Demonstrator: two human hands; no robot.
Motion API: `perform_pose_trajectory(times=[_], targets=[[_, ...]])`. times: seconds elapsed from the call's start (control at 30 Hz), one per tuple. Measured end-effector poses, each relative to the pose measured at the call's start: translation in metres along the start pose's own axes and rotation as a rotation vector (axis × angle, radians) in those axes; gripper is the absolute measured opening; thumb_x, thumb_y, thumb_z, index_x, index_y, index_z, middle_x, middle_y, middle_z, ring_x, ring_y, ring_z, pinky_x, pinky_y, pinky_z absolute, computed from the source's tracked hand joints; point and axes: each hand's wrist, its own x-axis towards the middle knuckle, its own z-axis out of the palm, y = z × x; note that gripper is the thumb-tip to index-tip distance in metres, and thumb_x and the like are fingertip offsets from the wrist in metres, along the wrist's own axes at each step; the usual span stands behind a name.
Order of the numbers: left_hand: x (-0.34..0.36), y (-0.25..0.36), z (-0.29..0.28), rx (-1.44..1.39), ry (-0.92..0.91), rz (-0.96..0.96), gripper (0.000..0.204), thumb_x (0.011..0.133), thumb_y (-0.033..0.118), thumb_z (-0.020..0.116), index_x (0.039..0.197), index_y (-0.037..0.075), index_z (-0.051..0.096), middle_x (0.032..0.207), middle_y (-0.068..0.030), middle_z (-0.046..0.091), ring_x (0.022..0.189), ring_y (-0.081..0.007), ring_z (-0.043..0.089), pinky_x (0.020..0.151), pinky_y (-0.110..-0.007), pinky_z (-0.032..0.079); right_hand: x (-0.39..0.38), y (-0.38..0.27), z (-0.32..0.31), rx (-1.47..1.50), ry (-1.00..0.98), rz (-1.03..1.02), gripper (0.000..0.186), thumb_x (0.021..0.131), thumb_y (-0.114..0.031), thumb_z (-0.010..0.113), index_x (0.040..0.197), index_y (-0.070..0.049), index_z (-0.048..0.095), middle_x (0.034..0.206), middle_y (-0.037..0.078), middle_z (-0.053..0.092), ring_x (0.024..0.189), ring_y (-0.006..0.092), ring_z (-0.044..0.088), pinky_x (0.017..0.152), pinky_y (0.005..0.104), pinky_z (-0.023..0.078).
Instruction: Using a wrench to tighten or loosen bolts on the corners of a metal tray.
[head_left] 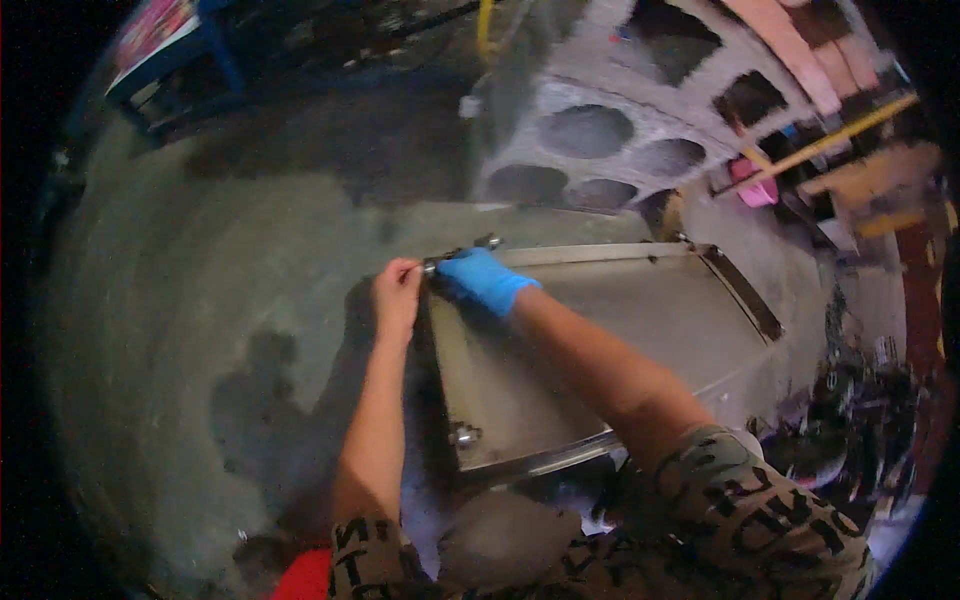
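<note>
A flat grey metal panel (620,320) with a raised rim lies on the concrete floor in front of me. My left hand (397,295), bare, pinches a small metal part at the panel's far left corner. My right hand (483,278), in a blue glove, is closed on a small metal fitting (487,242) at that same corner, right beside the left hand. A bolt or caster stub (463,435) sticks up at the panel's near left corner. My sleeves are patterned olive and black.
Grey hollow concrete blocks (600,140) stand beyond the panel. A yellow-handled tool (830,140) and a pink object (755,185) lie at the right. A blue stand (170,60) is at the far left. Dark clutter (860,400) sits at the right edge. Stained concrete floor (220,300) spreads left.
</note>
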Motion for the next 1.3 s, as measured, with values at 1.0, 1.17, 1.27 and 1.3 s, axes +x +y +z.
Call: perform_pose_trajectory(times=[1.0, 1.17, 1.27, 1.3], targets=[[0.001, 0.008, 0.003, -0.016, -0.003, -0.024, 0.009, 0.085, 0.007, 0.055, 0.093, 0.002, 0.058, 0.084, -0.0022, 0.059, 0.077, -0.0110, 0.053, 0.071, -0.024, 0.042, 0.018, 0.015, 0.003, -0.078, 0.158, 0.063, 0.027, 0.080, -0.020, 0.060, 0.087, 0.006, 0.060, 0.075, 0.014, 0.062, 0.064, 0.0229, 0.061, 0.056, 0.0323, 0.049], [-0.002, 0.007, 0.006, -0.018, 0.017, -0.054, 0.010, 0.086, 0.007, 0.055, 0.094, 0.002, 0.058, 0.085, -0.0026, 0.060, 0.075, -0.0096, 0.053, 0.066, -0.023, 0.042, 0.023, 0.021, -0.002, -0.508, 0.059, -0.233, 0.023, 0.077, -0.024, 0.060, 0.083, -0.003, 0.066, 0.075, 0.015, 0.065, 0.070, 0.0280, 0.064, 0.060, 0.0348, 0.047], [-0.004, 0.013, 0.002, -0.028, 0.009, -0.064, 0.010, 0.085, 0.007, 0.056, 0.093, 0.002, 0.057, 0.086, -0.0026, 0.060, 0.077, -0.0101, 0.053, 0.070, -0.023, 0.042, 0.016, 0.016, 0.007, 0.130, 0.167, 0.230, 0.022, 0.079, -0.024, 0.059, 0.082, -0.003, 0.065, 0.077, 0.015, 0.065, 0.070, 0.0275, 0.064, 0.061, 0.0346, 0.048], [-0.005, 0.013, 0.001, -0.040, 0.021, -0.079, 0.010, 0.085, 0.007, 0.056, 0.093, 0.001, 0.057, 0.087, -0.0029, 0.060, 0.078, -0.0104, 0.053, 0.072, -0.023, 0.042, 0.014, 0.021, 0.004, -0.253, 0.122, 0.000, 0.023, 0.078, -0.024, 0.059, 0.081, -0.001, 0.065, 0.076, 0.016, 0.065, 0.068, 0.0277, 0.063, 0.060, 0.0347, 0.047]])
